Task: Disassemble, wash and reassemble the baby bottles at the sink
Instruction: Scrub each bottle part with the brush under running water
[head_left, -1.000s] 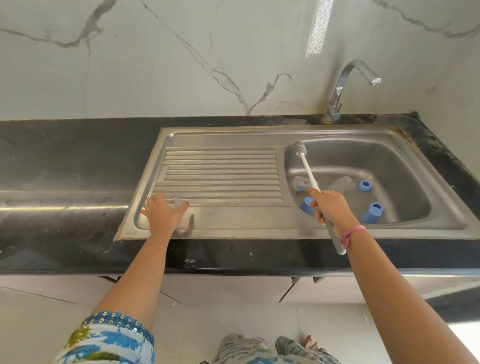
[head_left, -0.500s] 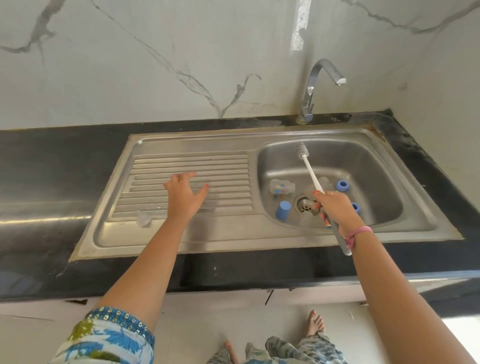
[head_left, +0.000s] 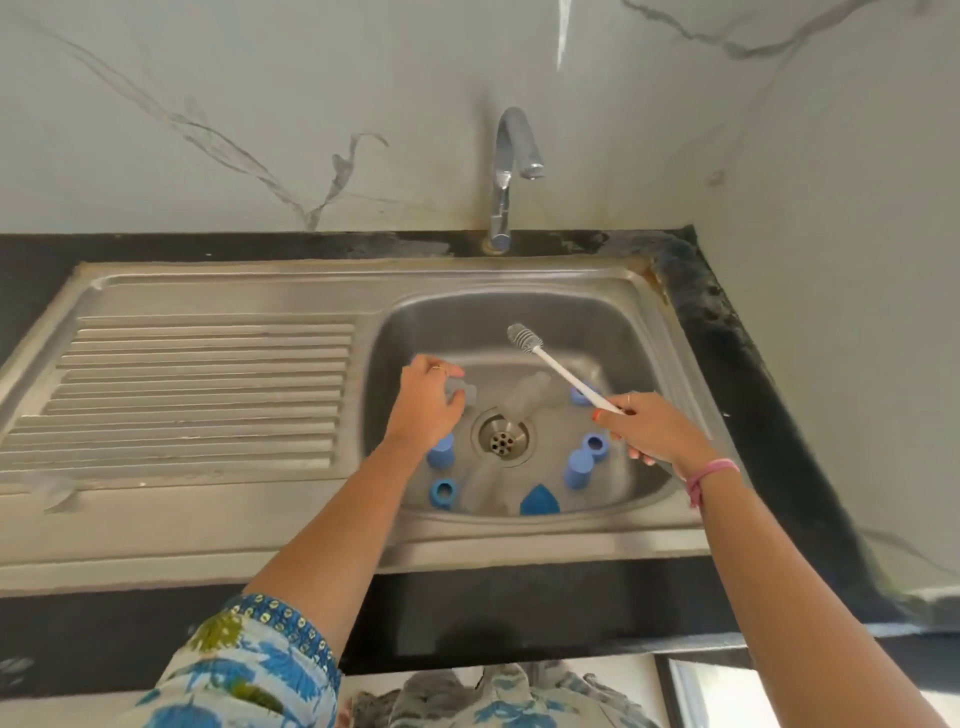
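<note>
The baby bottle parts lay in the sink basin (head_left: 644, 322), spread around the drain (head_left: 503, 439). A clear bottle body (head_left: 527, 392) lay just behind the drain, blurry, and another clear one (head_left: 480, 486) lay in front of it. Blue pieces were on both sides: a blue cap (head_left: 440, 451) and a blue ring (head_left: 442, 492) on the left, a blue cap (head_left: 578, 467) and a ring (head_left: 596, 446) on the right, one more ring (head_left: 581, 396) under the brush stick, and a blue pointed piece (head_left: 540, 501) at the front wall.

The left hand (head_left: 426, 402) was inside the basin with fingers curled around a small clear part (head_left: 462, 391), probably a teat; too blurry to tell exactly. The right hand (head_left: 657, 431) gripped the handle of a white bottle brush (head_left: 558, 370), with the bristle end up and to the left over the basin, touching nothing.

The ribbed drainboard (head_left: 197, 395) was left of the basin, with a small clear item (head_left: 52, 491) near its front-left corner. The tap (head_left: 511, 171) stood behind the basin, and the dark counter (head_left: 737, 353) went around the sink.
</note>
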